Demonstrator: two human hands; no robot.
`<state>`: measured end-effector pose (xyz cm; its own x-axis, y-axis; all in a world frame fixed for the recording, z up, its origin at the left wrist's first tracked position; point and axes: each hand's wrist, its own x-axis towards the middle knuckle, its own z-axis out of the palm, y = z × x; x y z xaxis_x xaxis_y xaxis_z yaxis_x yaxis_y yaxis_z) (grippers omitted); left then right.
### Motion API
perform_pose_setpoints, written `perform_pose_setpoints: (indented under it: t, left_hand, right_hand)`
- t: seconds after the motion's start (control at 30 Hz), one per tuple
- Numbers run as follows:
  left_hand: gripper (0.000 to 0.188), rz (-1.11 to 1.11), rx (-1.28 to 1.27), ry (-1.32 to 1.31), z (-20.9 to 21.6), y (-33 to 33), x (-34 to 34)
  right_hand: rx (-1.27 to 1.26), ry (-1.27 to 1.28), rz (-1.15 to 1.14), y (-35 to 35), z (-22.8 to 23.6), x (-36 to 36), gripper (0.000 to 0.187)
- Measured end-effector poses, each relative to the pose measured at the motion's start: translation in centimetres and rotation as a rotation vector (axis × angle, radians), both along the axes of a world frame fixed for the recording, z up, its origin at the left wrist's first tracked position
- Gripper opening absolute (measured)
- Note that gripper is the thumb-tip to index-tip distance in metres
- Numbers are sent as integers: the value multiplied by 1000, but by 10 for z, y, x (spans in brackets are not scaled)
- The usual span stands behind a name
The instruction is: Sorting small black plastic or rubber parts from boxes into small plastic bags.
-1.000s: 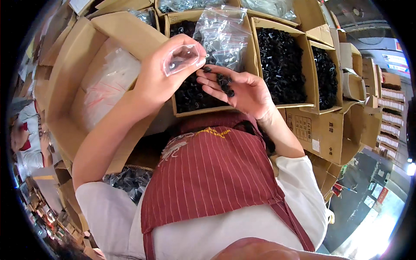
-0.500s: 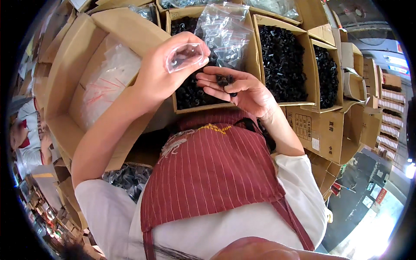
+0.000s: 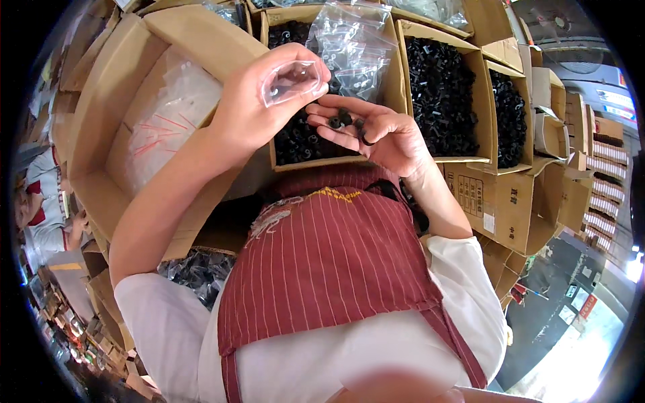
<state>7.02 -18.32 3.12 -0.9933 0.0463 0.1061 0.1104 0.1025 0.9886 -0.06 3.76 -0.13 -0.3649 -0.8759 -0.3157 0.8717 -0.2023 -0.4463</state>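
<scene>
My left hand (image 3: 243, 101) is closed around a small clear plastic bag (image 3: 290, 79), its mouth held wide and facing up toward me. Just right of it, my right hand (image 3: 393, 141) is palm up, with several small black plastic parts (image 3: 345, 119) lying on the fingers and under the thumb. The right fingertips are close below the bag. Both hands are over a cardboard box (image 3: 398, 91) of loose black parts (image 3: 295, 144). A pile of clear zip bags (image 3: 353, 50) lies over that box's far side. The bag's inside is hard to make out.
A large open carton (image 3: 94, 114) on the left holds clear bags with red edges (image 3: 161, 131). Two boxes of black pieces (image 3: 440, 97) (image 3: 508, 117) stand to the right. Filled dark bags (image 3: 198, 272) lie low on the left. Another person (image 3: 47, 208) sits at the far left.
My right thumb has shifted back and the black parts are spread more openly on the fingers. The left hand still holds the bag, moved only slightly.
</scene>
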Motion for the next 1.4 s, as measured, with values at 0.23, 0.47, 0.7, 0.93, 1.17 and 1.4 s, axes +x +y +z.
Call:
perform_pose_setpoints:
  t: [0.23,0.47,0.7,0.93,1.17,1.4]
  left_hand:
    - [12,10,-19,4,0,1,1]
    - [13,-13,-29,-11,-1,-1,0]
    - [14,0,-16,-17,0,0,0]
    - [12,-12,-80,-45,-12,3,-2]
    - [16,-39,18,-174,-18,17,6]
    - [25,-29,218,-75,-16,21,9]
  right_hand:
    - [40,-15,-41,1,7,3,64]
    - [90,100,3,0,-5,3,59]
    - [51,101,12,0,-4,2,63]
    - [89,63,-236,5,6,-19,26]
    - [14,585,-358,-48,65,-10,49]
    - [-68,957,-310,-76,66,4,48]
